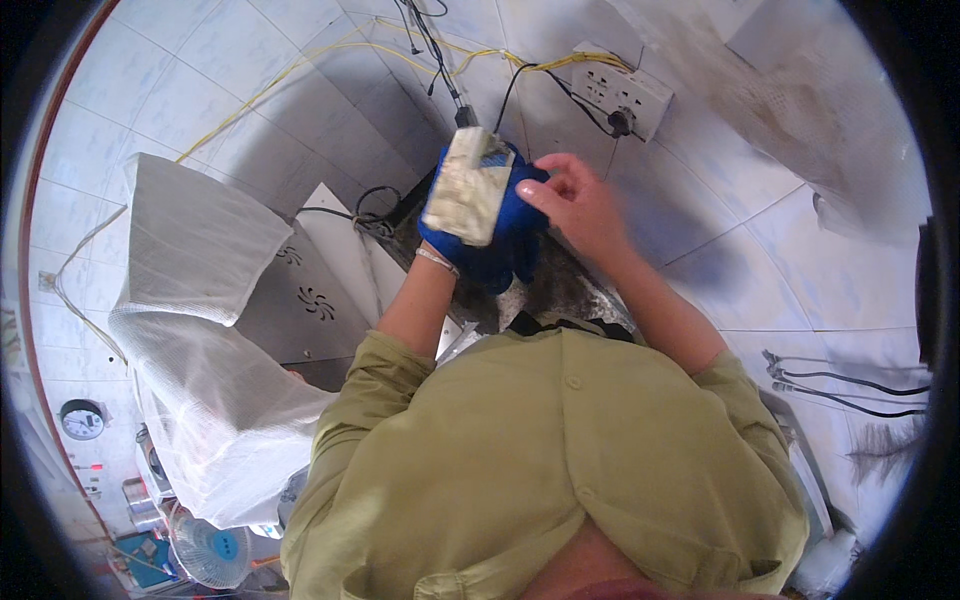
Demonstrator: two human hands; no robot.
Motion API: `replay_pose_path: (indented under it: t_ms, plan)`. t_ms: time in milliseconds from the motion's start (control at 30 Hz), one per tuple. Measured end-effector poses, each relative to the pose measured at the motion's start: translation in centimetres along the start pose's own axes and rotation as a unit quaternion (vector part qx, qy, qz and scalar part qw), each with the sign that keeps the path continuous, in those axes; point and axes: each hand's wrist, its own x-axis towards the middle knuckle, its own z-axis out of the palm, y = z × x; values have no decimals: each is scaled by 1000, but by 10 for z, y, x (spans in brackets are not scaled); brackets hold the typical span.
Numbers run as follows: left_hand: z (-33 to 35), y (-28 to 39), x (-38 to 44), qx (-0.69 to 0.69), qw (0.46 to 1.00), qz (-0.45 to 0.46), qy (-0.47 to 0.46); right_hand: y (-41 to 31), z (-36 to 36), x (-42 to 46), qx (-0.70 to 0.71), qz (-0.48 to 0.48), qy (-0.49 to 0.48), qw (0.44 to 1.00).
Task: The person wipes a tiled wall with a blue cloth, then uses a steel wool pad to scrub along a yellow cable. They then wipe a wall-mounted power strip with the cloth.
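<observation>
My left hand is mostly hidden at the end of a bare forearm with a light bracelet. Blue fabric that looks like a glove surrounds it, with limp finger-like parts hanging below. In front of the blue fabric is a pale, stained box-shaped object; a black plug sits by its upper end. Whether my left hand grips this object is hidden. My bare right hand, slightly blurred, is at the right edge of the blue fabric. Its thumb and forefinger are curled, with their tips apart.
A white wall socket box holds a black plug, with yellow cables along the tiled wall. At left, white mesh cloth drapes over a grey vented metal casing. A desk fan stands lower left. Black cables hang at right.
</observation>
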Motion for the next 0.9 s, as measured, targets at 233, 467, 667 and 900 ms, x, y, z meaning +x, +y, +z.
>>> replay_pose_path:
  t_ms: [233, 467, 667, 900]
  plan:
    - [3, 0, 2, 66, 997, 39, 21, 27, 7, 15, 167, 61, -134, 975]
    - [1, -11, 10, 158, 986, 41, -40, 23, 17, 15, 186, 102, -108, 971]
    - [1, -6, 7, 122, 989, 77, 41, 30, -1, 21, 472, 145, -158, 855]
    - [24, 23, -15, -247, 961, -86, 85, 27, 9, 30, 386, 108, -120, 908]
